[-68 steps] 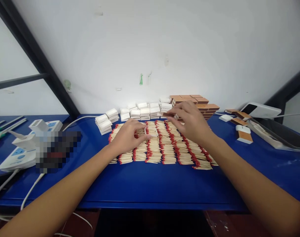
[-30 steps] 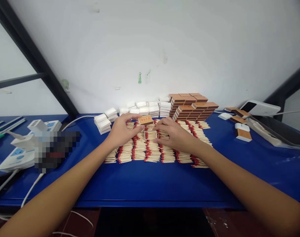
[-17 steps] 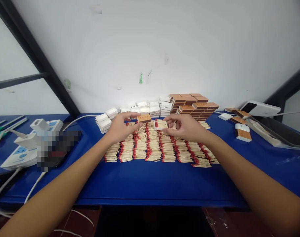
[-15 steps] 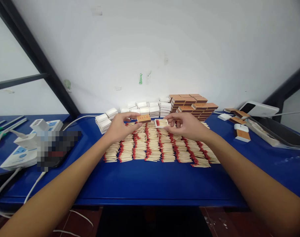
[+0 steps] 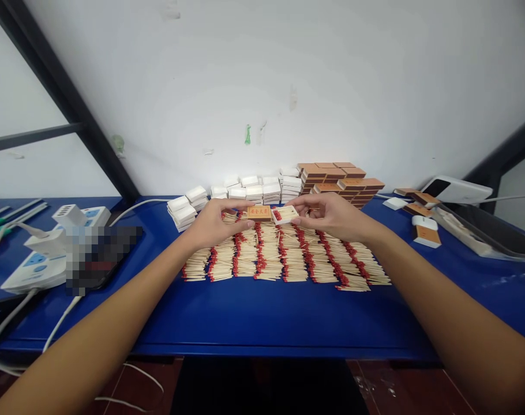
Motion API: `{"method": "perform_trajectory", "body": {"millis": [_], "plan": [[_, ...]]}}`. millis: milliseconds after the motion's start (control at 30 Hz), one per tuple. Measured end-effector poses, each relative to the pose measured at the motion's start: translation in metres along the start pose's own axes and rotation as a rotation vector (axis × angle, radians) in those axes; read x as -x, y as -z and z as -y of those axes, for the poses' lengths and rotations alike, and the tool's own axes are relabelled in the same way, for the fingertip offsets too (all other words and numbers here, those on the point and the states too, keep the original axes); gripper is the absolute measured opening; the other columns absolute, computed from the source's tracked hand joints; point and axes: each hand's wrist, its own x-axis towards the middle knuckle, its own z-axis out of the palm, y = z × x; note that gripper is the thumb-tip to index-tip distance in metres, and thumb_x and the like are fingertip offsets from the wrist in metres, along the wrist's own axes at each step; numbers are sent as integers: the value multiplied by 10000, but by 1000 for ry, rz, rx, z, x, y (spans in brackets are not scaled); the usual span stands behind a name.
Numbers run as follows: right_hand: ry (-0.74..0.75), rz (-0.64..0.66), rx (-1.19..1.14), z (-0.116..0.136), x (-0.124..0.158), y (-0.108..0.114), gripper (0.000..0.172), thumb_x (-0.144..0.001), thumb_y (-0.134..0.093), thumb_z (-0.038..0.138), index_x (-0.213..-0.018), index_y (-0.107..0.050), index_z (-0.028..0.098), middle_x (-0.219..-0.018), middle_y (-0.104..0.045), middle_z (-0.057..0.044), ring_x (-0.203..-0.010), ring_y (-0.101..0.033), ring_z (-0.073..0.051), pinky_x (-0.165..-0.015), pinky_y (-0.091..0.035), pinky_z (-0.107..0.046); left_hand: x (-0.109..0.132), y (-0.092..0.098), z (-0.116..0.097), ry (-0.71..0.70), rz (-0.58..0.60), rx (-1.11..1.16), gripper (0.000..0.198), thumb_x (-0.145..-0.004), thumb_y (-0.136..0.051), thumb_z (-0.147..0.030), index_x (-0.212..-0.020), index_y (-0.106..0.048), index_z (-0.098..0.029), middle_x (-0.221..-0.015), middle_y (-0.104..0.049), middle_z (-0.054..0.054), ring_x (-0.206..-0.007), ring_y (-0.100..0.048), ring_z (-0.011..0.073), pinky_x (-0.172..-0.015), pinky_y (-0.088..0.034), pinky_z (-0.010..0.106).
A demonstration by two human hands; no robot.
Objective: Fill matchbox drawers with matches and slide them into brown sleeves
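Left hand point(image 5: 222, 222): thumb and fingers pinched on an orange-brown rectangular cardboard sleeve point(image 5: 259, 214). Right hand point(image 5: 329, 217): likewise gripping a white rectangular cardboard tray point(image 5: 285, 221) of red-headed wooden matches point(image 5: 287, 213), just beside the sleeve, above laid-out match rows point(image 5: 269, 256)

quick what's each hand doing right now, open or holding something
Left hand: closed, holding a brown matchbox sleeve.
Right hand: closed, holding a white matchbox tray with matches inside.
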Motion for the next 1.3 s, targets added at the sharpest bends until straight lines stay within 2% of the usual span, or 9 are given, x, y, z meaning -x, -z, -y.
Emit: {"method": "perform_trajectory", "body": {"millis": [133, 300, 433, 600, 700, 867, 1067, 1200, 1300], "plan": [[-13, 10, -6, -1, 0, 0, 493, -892, -777, 543, -1286, -780, 247, -974, -710, -63, -861, -608, -215, -736, -491, -361, 0, 0, -1, 11, 44, -3, 454, -884, -816, -409, -1318, -794, -277, -1337, -779, 73, -1209, -735, 285, -1081, -576, 461], [-17, -21, -12, 0, 1, -3, 462, -876, -786, 539, -1232, -793, 245, -982, -724, -67, -875, -631, -220, -767, -525, -376, 1, -1, -1, 7, 95, 33, 430, -888, -810, -415, -1306, -797, -313, -1312, -790, 51, -1085, -772, 265, -1049, -594, 469], [-27, -69, -19, 6, 1, -5, 462, -856, -801, 562, -1168, -797, 221, -975, -730, -82, -893, -653, -235, -782, -548, -396, 1, -2, -1, 13, 73, 60, 422, -874, -826, -414, -1287, -802, -335, -1315, -788, 54, -1058, -775, 265, -1005, -612, 482], [-27, -95, -31, 9, 0, -7, 458, -859, -792, 580, -1124, -784, 206, -941, -732, -82, -871, -658, -230, -777, -550, -399, 0, -2, 0, 26, 62, 105, 425, -864, -836, -435, -1265, -812, -297, -1345, -773, 76, -1108, -759, 262, -1037, -603, 471], [-30, -131, -30, 10, 0, -9, 469, -838, -808, 585, -1103, -782, 199, -921, -717, -74, -833, -636, -215, -738, -533, -380, 0, -2, 0, 30, 56, 143, 441, -855, -843, -443, -1263, -813, -280, -1359, -765, 80, -1163, -744, 268, -1050, -603, 460], [-35, -168, -55, 12, 0, -13, 454, -819, -831, 586, -1049, -773, 199, -900, -686, -53, -764, -594, -180, -645, -475, -343, 0, -3, 0, 64, 40, 205, 436, -825, -863, -411, -1242, -824, -289, -1371, -755, 88, -1080, -768, 265, -991, -637, 465], [-46, -180, -89, 12, 1, -15, 486, -812, -851, 593, -1091, -756, 206, -937, -728, -70, -813, -639, -205, -685, -501, -361, 0, -3, -1, 61, 28, 205, 455, -809, -870, -404, -1250, -822, -305, -1355, -764, 82, -1091, -764, 267, -965, -654, 457], [-176, -164, -216, 20, 2, -24, 521, -901, -747, 660, -1175, -721, 218, -816, -711, -45, -638, -568, -161, -544, -404, -314, 0, -6, 1, 32, 18, 185, 439, -833, -862, -426, -1252, -818, -304, -1355, -764, 75, -1117, -756, 257, -1026, -623, 463], [-255, -155, -307, 26, 2, -37, 491, -930, -708, 666, -1102, -732, 206, -725, -672, -23, -550, -475, -127, -502, -349, -293, 2, -10, 1, 18, 9, 161, 441, -841, -859, -444, -1261, -812, -318, -1332, -775, 59, -1111, -743, 250, -1041, -601, 467]]}}
